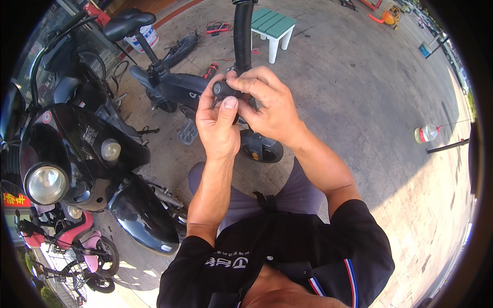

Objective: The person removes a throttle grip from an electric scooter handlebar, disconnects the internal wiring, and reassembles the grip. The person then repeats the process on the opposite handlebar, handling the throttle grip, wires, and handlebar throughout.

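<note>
right at centre of two-handed grip, now: small black cylinder (226, 90), round end face turned left. gripped by left hand (218, 126), thumb on near side; pinched too by right hand (269, 105), fingers closed, fingertip on top. just beyond grip: black bike post (243, 41). left of grip: black bike frame (179, 87). below: small wheel (262, 148). farther beyond: green-topped stool (273, 24). well left: black scooter (84, 149), big round headlight (46, 185).
</note>
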Demonstrator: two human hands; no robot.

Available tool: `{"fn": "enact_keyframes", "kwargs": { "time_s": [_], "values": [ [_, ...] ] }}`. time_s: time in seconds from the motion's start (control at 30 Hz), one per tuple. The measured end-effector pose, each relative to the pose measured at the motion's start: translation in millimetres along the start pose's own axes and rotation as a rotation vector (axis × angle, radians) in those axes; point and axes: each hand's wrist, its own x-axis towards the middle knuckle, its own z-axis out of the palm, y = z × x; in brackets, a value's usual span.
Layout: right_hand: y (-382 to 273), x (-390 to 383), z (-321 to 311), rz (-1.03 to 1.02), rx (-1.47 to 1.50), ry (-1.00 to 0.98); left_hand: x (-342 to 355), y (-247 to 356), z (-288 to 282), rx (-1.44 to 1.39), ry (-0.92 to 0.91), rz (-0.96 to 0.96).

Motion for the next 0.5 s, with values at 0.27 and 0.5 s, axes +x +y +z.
{"fn": "enact_keyframes", "kwargs": {
  "time_s": [0.27,0.5],
  "values": [
    [-9.1,-5.0,2.7,-0.140,-0.112,0.074,-1.8,0.1,-6.8,0.057,-0.099,0.125],
    [-21.0,-1.4,-14.6,-0.012,-0.002,-0.003,-5.9,8.5,-11.2,0.034,-0.181,0.072]
  ]
}}
